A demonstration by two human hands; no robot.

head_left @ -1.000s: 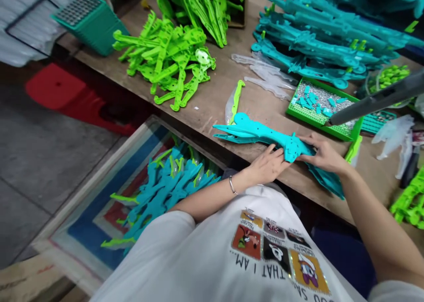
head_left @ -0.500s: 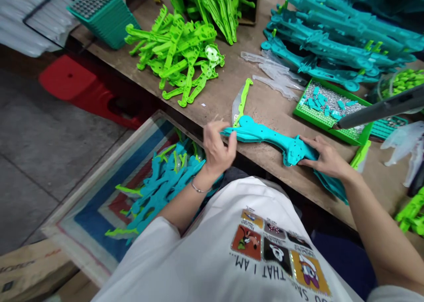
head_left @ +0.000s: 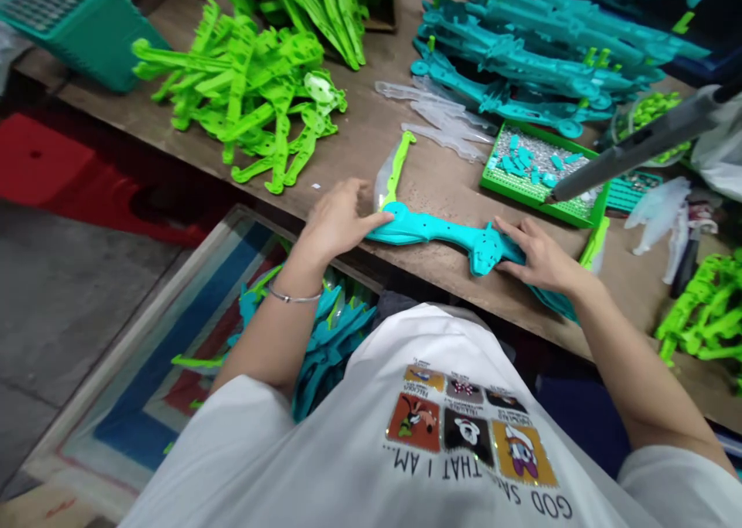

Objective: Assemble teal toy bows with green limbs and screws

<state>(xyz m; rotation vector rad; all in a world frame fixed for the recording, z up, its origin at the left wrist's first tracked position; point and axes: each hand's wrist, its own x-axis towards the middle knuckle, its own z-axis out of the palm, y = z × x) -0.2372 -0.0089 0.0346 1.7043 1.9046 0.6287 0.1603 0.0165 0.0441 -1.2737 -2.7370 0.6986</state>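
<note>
A long teal plastic toy part (head_left: 446,238) lies along the near edge of the wooden table (head_left: 376,137). My left hand (head_left: 333,219) presses on its pointed left end, fingers curled over it. My right hand (head_left: 536,257) grips its right end, where more teal pieces lie underneath. A clear blade with a green strip (head_left: 394,172) lies just behind the left hand.
A heap of green plastic parts (head_left: 249,95) lies at the back left, and stacked teal parts (head_left: 533,56) at the back right. A green tray of screws (head_left: 542,172) has a grey tool (head_left: 643,141) over it. A box of finished teal toys (head_left: 301,335) stands on the floor.
My left hand moved from the middle of the teal part to its left tip and now presses it down. The view shifted slightly right. My right hand stayed on the right end.
</note>
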